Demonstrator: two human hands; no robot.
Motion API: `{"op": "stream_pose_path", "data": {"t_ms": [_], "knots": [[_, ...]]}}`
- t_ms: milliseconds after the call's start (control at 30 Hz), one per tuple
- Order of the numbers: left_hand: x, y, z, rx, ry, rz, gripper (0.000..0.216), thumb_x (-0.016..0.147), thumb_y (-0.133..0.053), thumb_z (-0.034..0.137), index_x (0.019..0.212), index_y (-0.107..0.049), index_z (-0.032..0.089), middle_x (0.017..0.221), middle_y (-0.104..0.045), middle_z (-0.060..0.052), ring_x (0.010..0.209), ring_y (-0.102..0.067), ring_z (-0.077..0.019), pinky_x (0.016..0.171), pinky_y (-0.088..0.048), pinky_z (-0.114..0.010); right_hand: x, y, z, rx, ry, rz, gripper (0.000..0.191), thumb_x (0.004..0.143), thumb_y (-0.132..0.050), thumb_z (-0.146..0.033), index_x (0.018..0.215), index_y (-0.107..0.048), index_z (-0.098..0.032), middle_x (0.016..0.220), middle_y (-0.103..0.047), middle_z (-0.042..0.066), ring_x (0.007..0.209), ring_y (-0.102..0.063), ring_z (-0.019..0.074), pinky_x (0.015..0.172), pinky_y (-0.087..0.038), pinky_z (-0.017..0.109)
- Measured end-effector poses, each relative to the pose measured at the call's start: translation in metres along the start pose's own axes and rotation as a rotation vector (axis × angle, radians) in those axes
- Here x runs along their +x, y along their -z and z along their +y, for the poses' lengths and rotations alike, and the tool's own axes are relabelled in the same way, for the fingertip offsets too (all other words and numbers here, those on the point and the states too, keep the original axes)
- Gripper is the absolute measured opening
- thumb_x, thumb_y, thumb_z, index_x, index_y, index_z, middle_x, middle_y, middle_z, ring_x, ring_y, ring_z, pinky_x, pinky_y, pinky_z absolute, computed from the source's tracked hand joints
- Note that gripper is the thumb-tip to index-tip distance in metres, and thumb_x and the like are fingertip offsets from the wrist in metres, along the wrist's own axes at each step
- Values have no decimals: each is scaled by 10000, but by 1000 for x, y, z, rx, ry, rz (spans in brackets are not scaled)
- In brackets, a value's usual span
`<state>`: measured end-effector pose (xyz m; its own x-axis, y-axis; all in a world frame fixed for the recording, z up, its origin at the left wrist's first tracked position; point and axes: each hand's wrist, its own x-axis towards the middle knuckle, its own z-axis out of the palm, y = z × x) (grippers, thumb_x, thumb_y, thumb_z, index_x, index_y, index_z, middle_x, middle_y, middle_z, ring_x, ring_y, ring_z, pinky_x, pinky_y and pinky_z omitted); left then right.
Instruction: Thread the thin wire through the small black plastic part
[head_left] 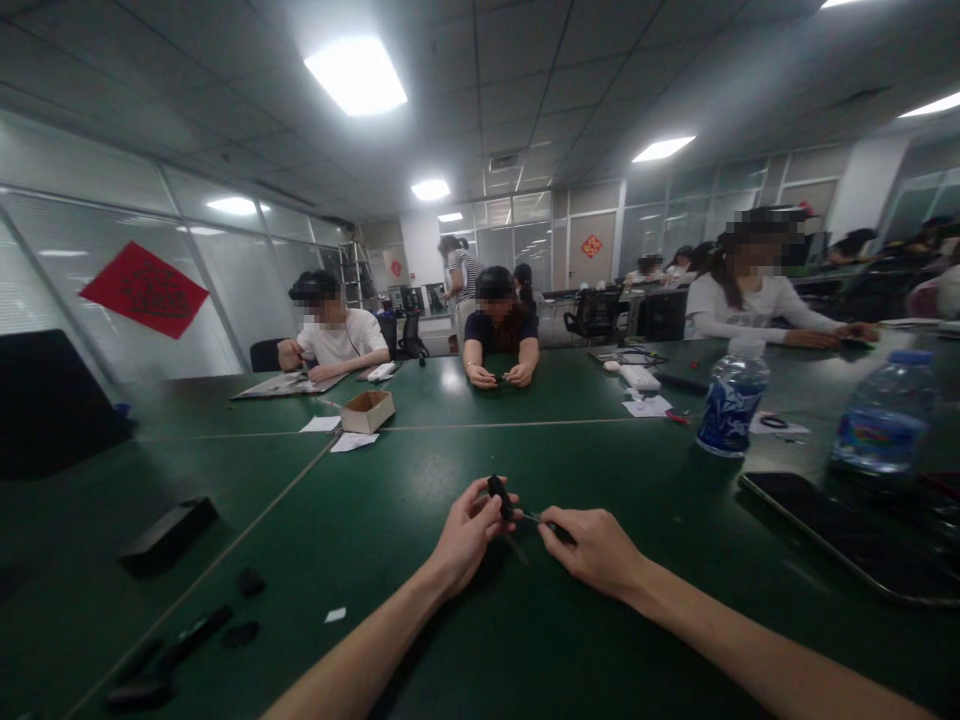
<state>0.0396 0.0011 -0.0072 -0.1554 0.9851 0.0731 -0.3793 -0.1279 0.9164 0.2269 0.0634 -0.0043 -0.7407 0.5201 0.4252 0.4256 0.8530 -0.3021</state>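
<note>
My left hand (466, 535) pinches a small black part (497, 490) between thumb and fingers, above the green table. Closed around the dark handle of a thin tool, my right hand (600, 548) is just to the right. The tool's slim metal shaft (531, 517) looks like a screwdriver's and points left at the part; whether its tip touches is too small to tell. Several loose black pieces (196, 635) lie at the lower left, with a small white scrap (335, 615) between them and my left forearm.
A black box (169, 535) lies on the green table (420, 470) at left. An open cardboard box (367, 412) stands further back. On the right are a phone (840, 535) and two water bottles (733, 400) (885, 415). Several people sit around the table.
</note>
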Motion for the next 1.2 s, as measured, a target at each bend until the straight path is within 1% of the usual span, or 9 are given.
{"op": "stream_pose_path", "data": {"t_ms": [100,233,433,533,633,733,867,1033,1200], "knots": [[-1,-1,1,2,-15,-11,441,703,-754,342,1079,-595,174,1015,-655,-105,866,-650,-212,790,-466,-343,0,-1,0,-26,-2,8,325,924,-350,-311,880,-641,-174,671,-642,30,559,-585,143,551,-416,242],[-2,0,2,22,-37,-45,402,691,-764,304,1043,-615,179,1044,-650,-102,942,-630,-224,838,-460,-351,0,2,-2,-33,-37,-18,317,917,-359,-296,885,-648,-172,688,-657,37,567,-596,143,546,-430,236],[-3,1,1,153,-76,-97,353,737,-713,289,1061,-619,185,1117,-630,-107,1060,-569,-243,886,-449,-357,-1,5,-3,-26,-91,-49,301,927,-367,-301,883,-641,-184,706,-662,35,580,-609,142,549,-450,232],[-3,1,4,231,-97,-116,302,744,-700,262,1029,-644,183,1073,-635,-89,1043,-555,-227,893,-439,-343,-1,5,-4,-37,-120,-59,295,927,-372,-300,894,-644,-190,718,-667,39,594,-617,148,549,-455,233],[-4,0,5,275,-117,-126,264,752,-690,248,1005,-653,183,1035,-637,-75,1013,-556,-211,892,-430,-329,0,4,-4,-29,-111,-61,289,926,-379,-302,899,-644,-191,721,-670,33,601,-621,151,566,-459,242],[-3,1,4,248,-118,-128,274,764,-683,267,1021,-639,184,1042,-640,-83,1022,-559,-215,889,-430,-334,0,5,-5,-31,-103,-54,289,923,-381,-299,895,-646,-188,725,-671,35,611,-621,155,589,-462,254],[-2,5,-2,169,-90,-119,319,774,-680,316,1054,-605,183,1060,-649,-107,1041,-574,-231,905,-430,-365,0,6,-5,-8,-82,-52,322,922,-358,-298,918,-655,-172,750,-677,55,627,-624,164,576,-460,253],[1,9,-8,129,-86,-120,370,773,-684,350,1079,-573,174,1029,-654,-111,1009,-591,-227,892,-440,-374,0,0,0,-18,-56,20,332,918,-362,-327,910,-659,-178,746,-685,51,631,-634,178,591,-448,272],[2,9,-8,123,-92,-141,341,796,-658,359,1068,-557,179,1038,-648,-115,996,-598,-231,863,-456,-374,0,-2,3,13,-46,40,345,927,-353,-347,922,-655,-181,742,-684,46,614,-628,169,577,-437,262]]}}
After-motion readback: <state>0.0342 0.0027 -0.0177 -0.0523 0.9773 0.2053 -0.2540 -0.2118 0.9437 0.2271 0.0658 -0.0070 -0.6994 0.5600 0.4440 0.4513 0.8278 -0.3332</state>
